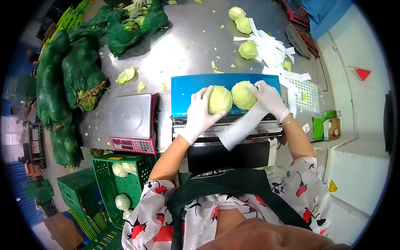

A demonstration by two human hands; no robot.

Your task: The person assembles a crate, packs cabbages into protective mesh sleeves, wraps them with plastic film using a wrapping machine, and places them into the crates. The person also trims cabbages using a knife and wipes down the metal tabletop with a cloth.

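Note:
Two pale green cabbages sit side by side over the blue surface [193, 93] of a machine. My left hand [202, 114], in a white glove, has its fingers wrapped round the left cabbage [220, 100]. Beside it, my gloved right hand [270, 99] pinches a white strip [243, 127] against the right cabbage [243, 96]. The strip hangs down over the machine's front edge, its lower end slightly blurred.
A scale [131, 118] stands left of the machine. Green net sacks [83, 68] lie at far left. More white strips [271, 48] and cabbages [248, 50] are at back right. A green crate [134, 183] holds wrapped cabbages at lower left.

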